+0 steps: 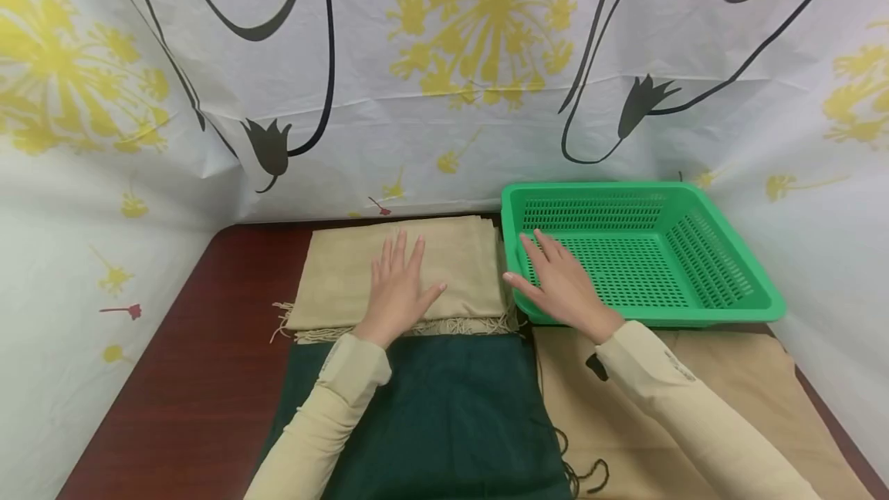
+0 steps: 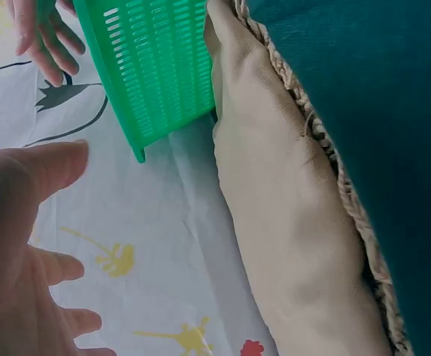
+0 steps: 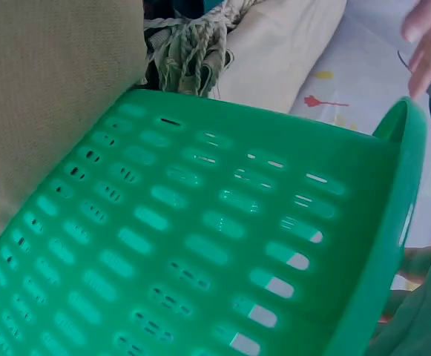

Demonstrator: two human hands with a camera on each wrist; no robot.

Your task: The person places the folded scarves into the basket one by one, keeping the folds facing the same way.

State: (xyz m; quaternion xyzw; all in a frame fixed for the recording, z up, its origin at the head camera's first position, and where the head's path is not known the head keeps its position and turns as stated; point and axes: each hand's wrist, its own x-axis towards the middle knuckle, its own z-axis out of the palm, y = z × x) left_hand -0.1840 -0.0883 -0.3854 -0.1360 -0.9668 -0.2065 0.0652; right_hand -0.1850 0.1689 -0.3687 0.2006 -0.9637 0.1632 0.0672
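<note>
Looking down through the head camera, I see my left hand (image 1: 397, 284) lying flat on the folded beige scarf (image 1: 347, 272), fingers straight and slightly spread, thumb angled out toward the right — it presses on the cloth rather than gripping it. The scarf sits at the far side of the dark wooden table (image 1: 201, 346), just in front of the flowered backdrop (image 1: 444, 60), with its fringe (image 1: 458, 326) running along the near edge, right under the heel of that hand. My right hand (image 1: 564, 284) is just beside it, palm down and fingers extended, over the near left corner of the green plastic basket (image 1: 694, 253); the thumb points toward the scarf and the fingers reach over the rim into the slotted floor — whether they touch the plastic I cannot tell. The basket stands right against the scarf's right edge. Nearer to me a dark green cloth (image 1: 444, 415) lies below the beige scarf, meeting its fringe, and a tan cloth (image 1: 729, 376) lies under the basket's front edge and my right sleeve. In the left wrist view the beige fold bulges beside the basket's corner; the right wrist view is filled with the basket's slotted wall.
</note>
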